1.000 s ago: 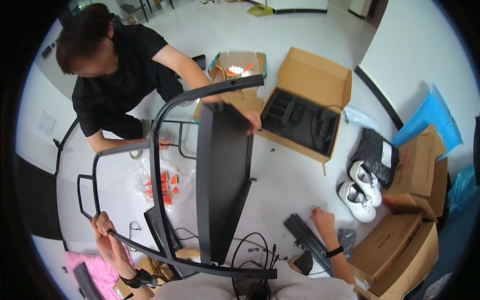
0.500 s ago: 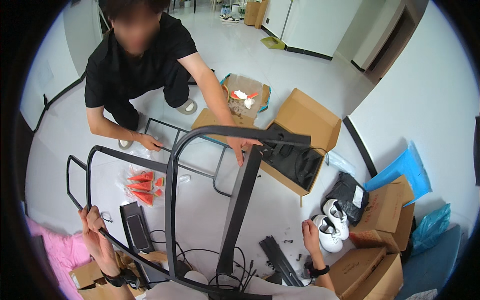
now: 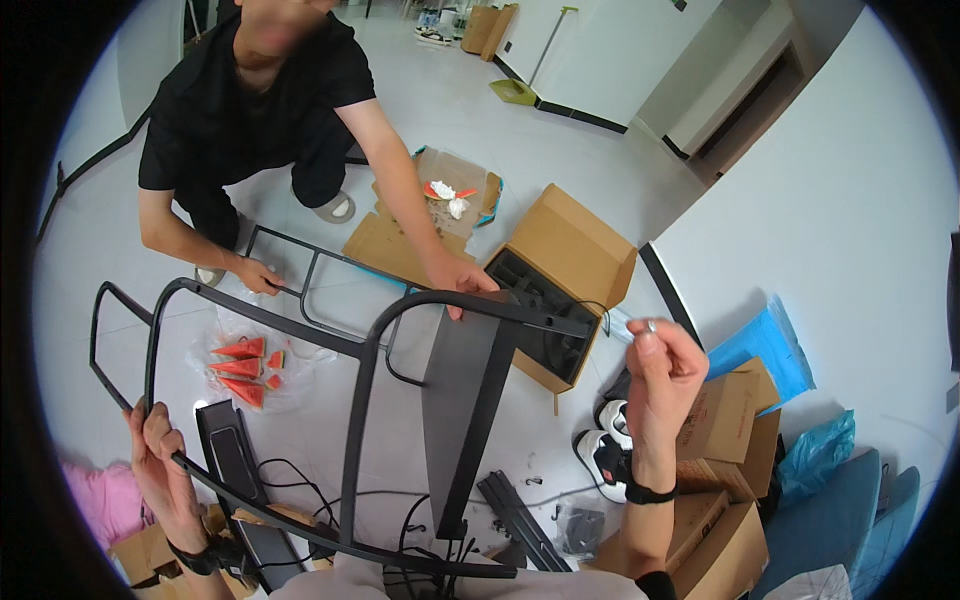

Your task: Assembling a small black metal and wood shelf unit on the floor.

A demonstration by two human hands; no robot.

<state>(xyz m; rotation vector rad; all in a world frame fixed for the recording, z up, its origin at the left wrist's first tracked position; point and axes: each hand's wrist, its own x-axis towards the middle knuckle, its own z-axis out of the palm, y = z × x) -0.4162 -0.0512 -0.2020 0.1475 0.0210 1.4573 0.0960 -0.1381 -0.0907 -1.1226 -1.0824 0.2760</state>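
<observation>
Pale tiled floor (image 3: 430,110) has a black metal frame (image 3: 357,440) tilted over it facing a crouching co-worker (image 3: 260,130), left hand (image 3: 162,455) wrapped round its near side, right hand (image 3: 665,370) up pinching some tiny silvery bit (image 3: 650,326), watermelon slices (image 3: 240,368) lying off left.

The curved black metal frame (image 3: 354,440) stood before the person, its left tube in the left hand (image 3: 165,460). The right hand (image 3: 665,385) was to its right, a small silvery piece (image 3: 651,326) between its fingertips. Inside the frame's outline, as seen from above, red watermelon wedges (image 3: 240,368) lay on a clear plastic bag (image 3: 305,360), beyond a flat black smartphone (image 3: 228,450). A black-clad co-worker (image 3: 260,125) was beyond the frame; farther right stood an open brown cardboard box (image 3: 575,245). Long black metal strips (image 3: 520,520) lay near right, left of white shoes (image 3: 590,455). Brown cardboard cartons (image 3: 715,430) stood right of the shoes, near a blue plastic sheet (image 3: 765,355).
</observation>
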